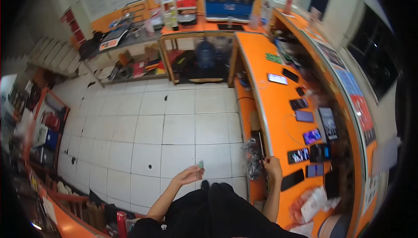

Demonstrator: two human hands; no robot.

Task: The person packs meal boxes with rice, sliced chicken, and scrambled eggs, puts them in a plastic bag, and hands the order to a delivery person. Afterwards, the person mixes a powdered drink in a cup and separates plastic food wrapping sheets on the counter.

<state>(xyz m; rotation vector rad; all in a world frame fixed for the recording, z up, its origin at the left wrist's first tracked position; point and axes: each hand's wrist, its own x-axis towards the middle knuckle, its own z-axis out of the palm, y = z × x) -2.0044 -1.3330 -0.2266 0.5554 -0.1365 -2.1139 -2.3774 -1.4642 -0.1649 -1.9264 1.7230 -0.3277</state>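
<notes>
Poster text illegible. Lower centre: left hand extended, pinching greenish item. Lower right: right hand curled, grasp unclear.

A: How many phones on the right?
B: At least seven, strung from two o'clock round to four. Three have brightly lit screens. Some dark slabs among them I can't settle.
A: And lower down?
B: One left hand near six, one right hand between four and five. One small greenish piece near six.
A: Other singles?
B: One blue water jug at twelve, one green board near two, one red can at seven.
</notes>
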